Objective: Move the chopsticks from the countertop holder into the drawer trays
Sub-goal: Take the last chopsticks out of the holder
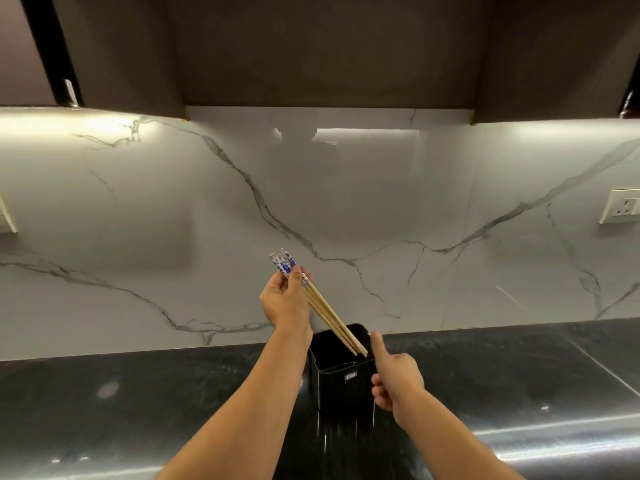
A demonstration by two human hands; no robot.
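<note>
A black square holder [341, 382] stands on the dark countertop near the wall. My left hand [285, 301] grips a bundle of wooden chopsticks [327, 315] near their blue-and-white patterned tops. The bundle slants down to the right, and its tips hang over the holder's open mouth. My right hand [394, 375] holds the holder's right side, thumb raised along the rim and fingers curled at the wall. The holder's inside looks dark; I cannot tell whether more chopsticks lie in it. No drawer or tray is in view.
The black stone countertop [156, 403] runs left and right. A white marble backsplash [346, 202] rises behind it, with a socket [623, 209] at the far right. Dark wall cabinets [329, 50] hang overhead.
</note>
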